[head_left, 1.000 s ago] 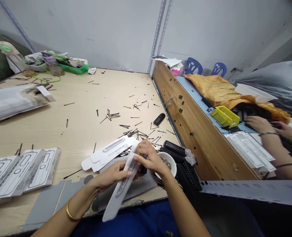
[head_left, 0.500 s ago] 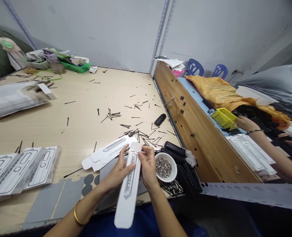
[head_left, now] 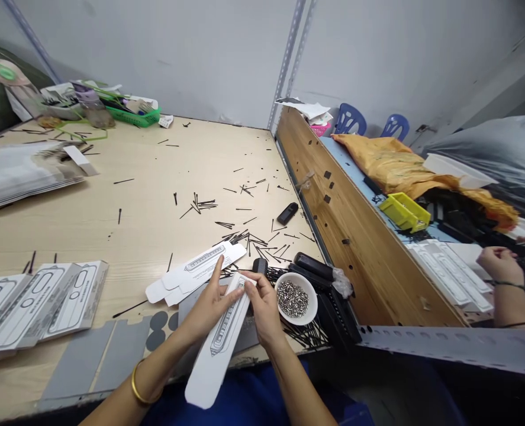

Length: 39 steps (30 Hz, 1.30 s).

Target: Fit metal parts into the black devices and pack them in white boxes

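Note:
A narrow white printed carton point(head_left: 226, 331) is held slanted over the table's front edge. My left hand point(head_left: 211, 307) grips its left side, thumb across the printed face and index finger stretched out. My right hand point(head_left: 264, 305) closes round the upper end, thumb pressing near the top edge. At the lower end a rounded flap point(head_left: 204, 387) stands out. Just beyond my left hand lie flat white cartons point(head_left: 200, 266), one over another. Right of my right hand sits a white bowl point(head_left: 314, 305) of small metal screws point(head_left: 292, 299).
Finished-shaped white boxes point(head_left: 40, 302) lie at left beside grey sheets point(head_left: 84, 355). Black sticks point(head_left: 240, 238) are scattered mid-table, with a black case point(head_left: 287, 213). A wooden divider point(head_left: 333, 219) runs along the right; beyond it are a co-worker's hand point(head_left: 504, 269) and a yellow bin point(head_left: 404, 213).
The carton has tilted, its lower end swinging left. Its top flap, upright earlier, no longer shows. My left index finger has stretched out. The co-worker's hand has left the yellow bin.

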Each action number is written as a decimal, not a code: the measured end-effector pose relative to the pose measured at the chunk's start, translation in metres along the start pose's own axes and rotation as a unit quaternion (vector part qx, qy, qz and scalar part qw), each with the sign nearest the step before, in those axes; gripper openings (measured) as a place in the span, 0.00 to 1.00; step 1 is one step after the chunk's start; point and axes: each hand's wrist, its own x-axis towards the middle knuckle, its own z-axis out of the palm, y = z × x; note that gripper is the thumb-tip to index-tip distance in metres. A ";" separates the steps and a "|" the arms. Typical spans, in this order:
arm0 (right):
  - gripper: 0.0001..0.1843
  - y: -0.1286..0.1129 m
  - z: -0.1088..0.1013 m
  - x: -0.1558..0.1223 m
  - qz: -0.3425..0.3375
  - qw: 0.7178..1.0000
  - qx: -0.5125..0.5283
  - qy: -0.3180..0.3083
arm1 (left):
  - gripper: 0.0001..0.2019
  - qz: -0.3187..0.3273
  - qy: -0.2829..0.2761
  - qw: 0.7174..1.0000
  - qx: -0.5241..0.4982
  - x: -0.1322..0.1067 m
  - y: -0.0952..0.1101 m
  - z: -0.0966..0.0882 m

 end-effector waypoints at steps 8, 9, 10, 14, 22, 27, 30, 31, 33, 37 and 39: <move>0.20 -0.012 -0.004 0.016 -0.047 0.986 -0.134 0.083 | 0.28 0.368 0.028 0.913 0.176 -0.002 -0.008 -0.006; 0.20 -0.016 -0.005 0.017 -0.069 0.965 -0.244 0.074 | 0.25 0.363 0.068 0.911 0.185 -0.001 -0.004 -0.009; 0.20 -0.020 -0.006 0.017 -0.086 0.926 -0.359 0.079 | 0.25 0.328 0.112 0.917 0.196 0.000 0.001 -0.013; 0.22 -0.015 -0.012 0.021 -0.052 0.737 -0.668 0.089 | 0.34 0.115 0.183 0.920 0.327 0.007 0.015 -0.031; 0.24 -0.032 -0.043 0.040 -0.098 0.891 -0.442 -0.021 | 0.34 0.013 0.092 0.849 0.520 0.003 0.012 -0.050; 0.17 -0.060 -0.022 0.023 -0.195 0.796 -0.506 -0.270 | 0.31 0.076 -0.111 0.884 0.448 -0.006 0.023 -0.045; 0.24 -0.057 0.002 0.032 -0.254 0.817 -0.490 -0.167 | 0.30 0.099 -0.152 0.913 0.364 -0.005 0.023 -0.036; 0.24 -0.055 0.005 0.040 -0.247 0.838 -0.475 -0.109 | 0.31 0.102 -0.138 0.921 0.350 -0.003 0.021 -0.034; 0.21 -0.051 0.000 0.065 -0.174 0.853 -0.492 -0.019 | 0.33 0.111 -0.077 0.931 0.339 0.000 0.019 -0.035; 0.09 -0.037 -0.035 0.110 -0.032 0.772 -0.631 0.063 | 0.37 0.137 0.053 0.942 0.301 0.008 0.018 -0.034; 0.10 -0.029 -0.050 0.120 -0.027 0.774 -0.629 0.064 | 0.39 0.149 0.069 0.953 0.256 0.014 0.018 -0.024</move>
